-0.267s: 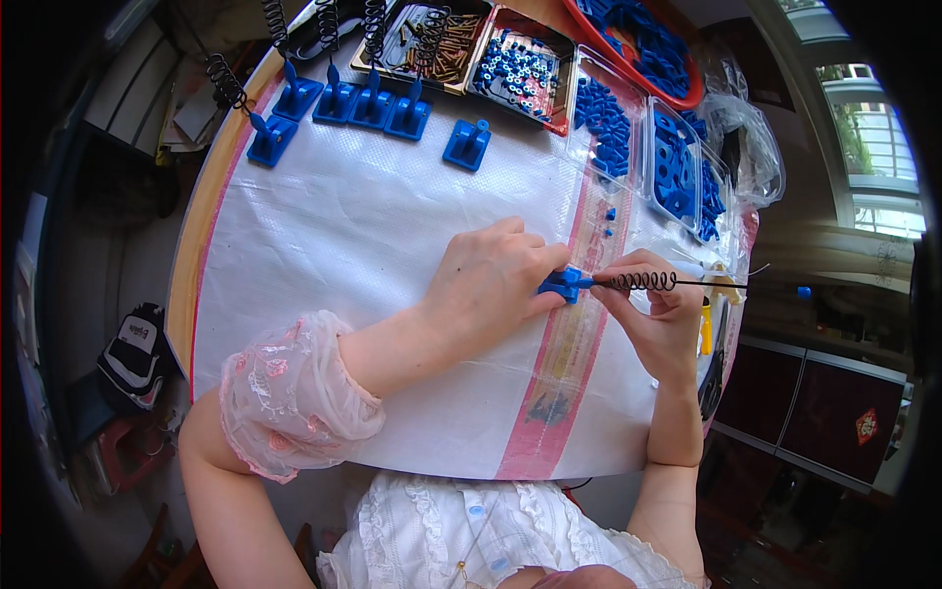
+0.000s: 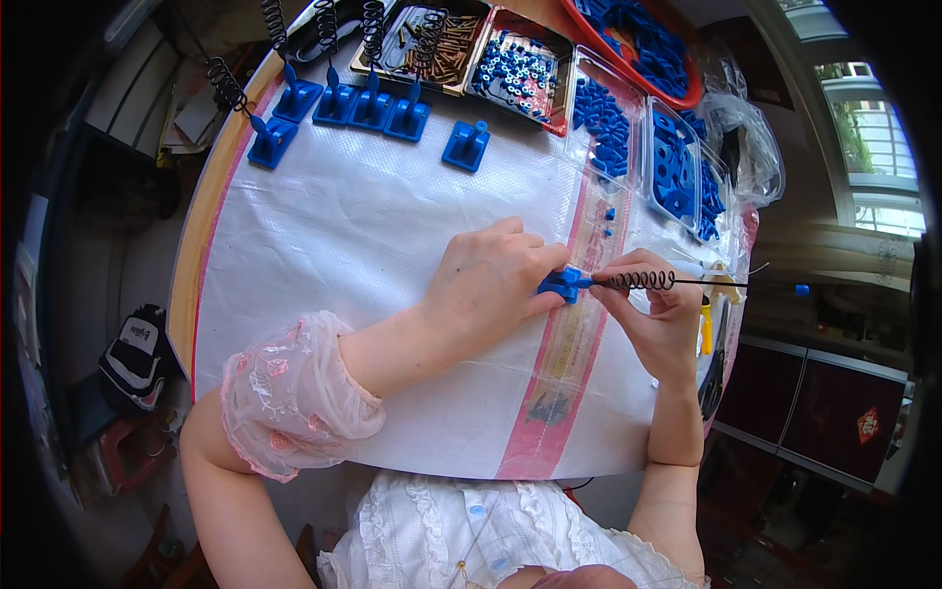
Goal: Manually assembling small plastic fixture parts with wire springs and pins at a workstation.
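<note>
My left hand (image 2: pixel 496 270) is closed around a small blue plastic base (image 2: pixel 561 285), pinched between thumb and fingers over the striped part of the covered table. From the right, my right hand (image 2: pixel 653 304) grips the near end of a black coil spring (image 2: pixel 643 281), where it meets the blue tip joined to the base. The spring's straight black wire reaches out past my hand to the right, with a small blue piece (image 2: pixel 802 291) at its far end. My fingers partly hide the joint.
Finished-looking blue bases with springs (image 2: pixel 371 106) stand at the back left, beside a lone base (image 2: pixel 466 146) without one. Trays of brass screws (image 2: pixel 453 49), small blue-and-white parts (image 2: pixel 520 74) and blue pieces (image 2: pixel 601 128) line the back. A red basin (image 2: pixel 695 93) lies behind.
Both hands stay in nearly the same place. The far blue end of the wire has shifted very slightly.
</note>
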